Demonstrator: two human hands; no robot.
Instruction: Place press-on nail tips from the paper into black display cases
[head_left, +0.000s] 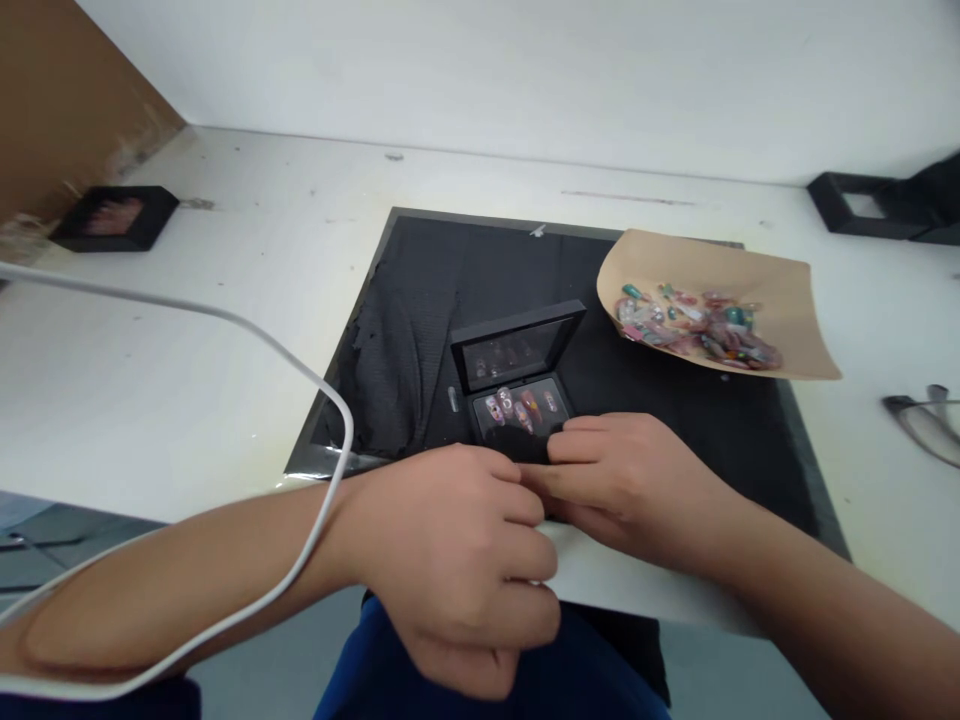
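White bench (187, 330) against a pale wall carries a black mat (420, 290). On the mat, near its front edge, stands a small black box (517, 375), lid raised, with decorated press-on nails inside. Both hands meet just in front of it: the left hand (457, 560) is curled into a loose fist, the right hand (630, 480) has its fingers (577, 450) bent at the box's front edge; whether either grips anything cannot be told. A brown paper sheet (765, 290) with loose nails (697, 325) lies well to the right.

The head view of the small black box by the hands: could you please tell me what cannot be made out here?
- Near edge of the open black box: hidden behind the right hand and left hand.
- Left hand's grip: fingers curled, contents unseen.
- Decorated nails on the brown paper: too small, blurred.
- Glasses: cut off by the right edge.
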